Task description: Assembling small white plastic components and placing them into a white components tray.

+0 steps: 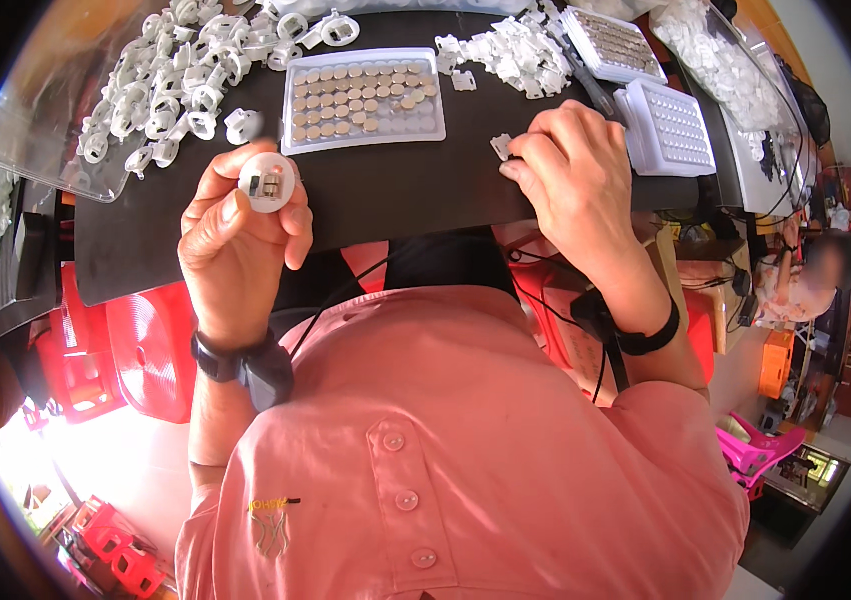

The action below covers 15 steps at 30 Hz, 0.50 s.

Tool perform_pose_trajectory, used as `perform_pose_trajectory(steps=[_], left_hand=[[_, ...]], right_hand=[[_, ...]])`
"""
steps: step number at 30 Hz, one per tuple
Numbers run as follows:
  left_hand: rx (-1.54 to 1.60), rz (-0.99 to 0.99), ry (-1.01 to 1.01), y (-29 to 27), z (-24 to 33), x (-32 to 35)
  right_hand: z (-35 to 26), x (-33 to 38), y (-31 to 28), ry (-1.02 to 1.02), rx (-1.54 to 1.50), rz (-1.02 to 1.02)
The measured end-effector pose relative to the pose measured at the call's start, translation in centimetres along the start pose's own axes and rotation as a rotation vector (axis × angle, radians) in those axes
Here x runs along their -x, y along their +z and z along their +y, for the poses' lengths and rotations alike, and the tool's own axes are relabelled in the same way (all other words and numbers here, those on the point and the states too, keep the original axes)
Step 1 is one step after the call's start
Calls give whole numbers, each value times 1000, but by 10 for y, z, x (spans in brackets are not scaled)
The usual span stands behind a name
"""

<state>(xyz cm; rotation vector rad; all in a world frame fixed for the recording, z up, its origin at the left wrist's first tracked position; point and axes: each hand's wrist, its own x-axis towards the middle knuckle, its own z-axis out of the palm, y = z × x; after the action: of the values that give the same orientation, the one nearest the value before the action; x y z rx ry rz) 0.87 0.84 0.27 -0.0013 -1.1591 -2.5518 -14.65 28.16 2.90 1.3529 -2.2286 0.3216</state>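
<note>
Left hand (pixel 236 240) pinches a round white housing (pixel 268 182); right hand (pixel 571 170) curls on a small white clip (pixel 502 146) near the mat edge (pixel 366 228).

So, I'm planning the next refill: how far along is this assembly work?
Done: part of the middle tray has empty slots. In hand: the left hand holds a round white housing; the right hand pinches a small white clip. Left: a large pile of white housings and button cells.

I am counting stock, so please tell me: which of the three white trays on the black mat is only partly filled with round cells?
The middle tray, just above the left hand. Its lower right pockets are bare, while the other two trays look evenly filled.
</note>
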Motion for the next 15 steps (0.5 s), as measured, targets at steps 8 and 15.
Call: perform_pose_trajectory(steps=[8,15], left_hand=[[102,-60,-2,-5,2,-3],[211,-86,-11,-1,-3,-2]], right_hand=[[-22,30,-10,30,-158,-65],[-37,22,3,7,-485,269]])
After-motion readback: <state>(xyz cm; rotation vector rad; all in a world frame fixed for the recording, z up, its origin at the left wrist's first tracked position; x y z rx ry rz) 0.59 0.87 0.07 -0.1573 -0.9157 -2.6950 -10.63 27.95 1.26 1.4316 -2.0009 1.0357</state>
